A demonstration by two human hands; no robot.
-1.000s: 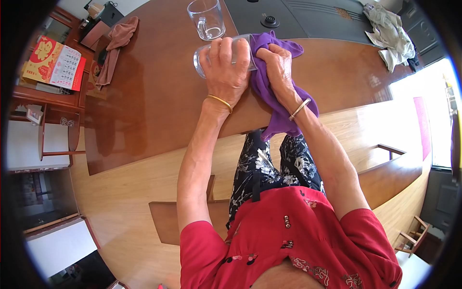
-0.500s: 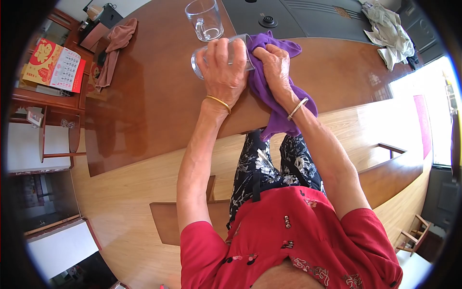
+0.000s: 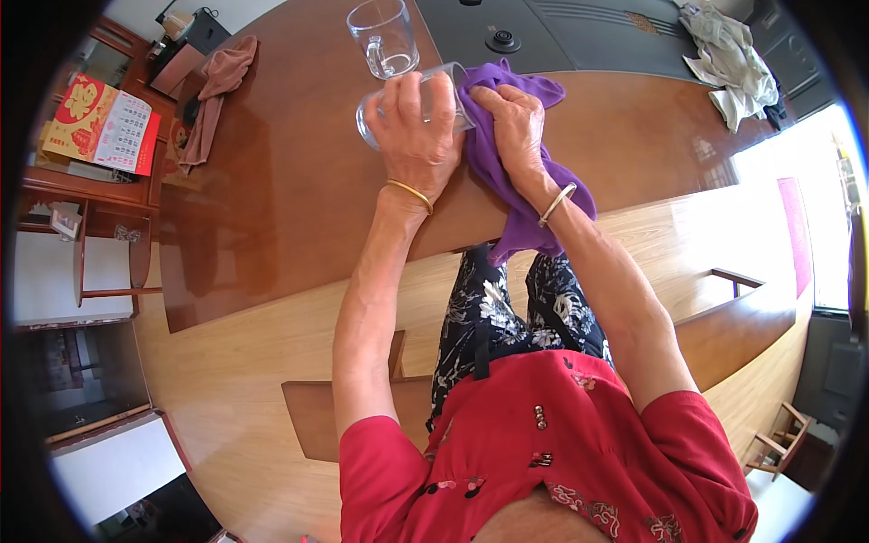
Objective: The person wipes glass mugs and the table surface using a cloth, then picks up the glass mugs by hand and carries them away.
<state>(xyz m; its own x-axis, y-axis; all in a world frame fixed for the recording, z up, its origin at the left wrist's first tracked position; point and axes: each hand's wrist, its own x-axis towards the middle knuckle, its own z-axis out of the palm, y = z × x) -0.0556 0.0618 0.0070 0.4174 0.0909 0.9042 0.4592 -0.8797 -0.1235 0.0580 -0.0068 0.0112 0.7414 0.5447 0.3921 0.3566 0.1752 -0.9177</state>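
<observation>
My left hand point(image 3: 418, 131) is wrapped round a clear glass mug point(image 3: 369, 122) tipped on its side, its mouth toward the right. My right hand point(image 3: 514, 127) grips a purple cloth point(image 3: 490, 149) at the mug's rim, with the fingertips partly hidden in the folds. The cloth's lower end hangs over the table edge toward my lap. Just beyond the held mug, a second clear glass mug point(image 3: 384, 38) with a handle stands upright on the brown wooden table point(image 3: 262, 208).
A dark panel with a round knob point(image 3: 503, 41) is set into the table's far side. A pale crumpled cloth point(image 3: 731, 68) lies at the right, a pink cloth point(image 3: 217, 86) at the left. Beneath my arms is a wooden bench point(image 3: 317, 421).
The held mug and my left hand have shifted very slightly left and turned a little. My right hand stays with the purple cloth at the rim.
</observation>
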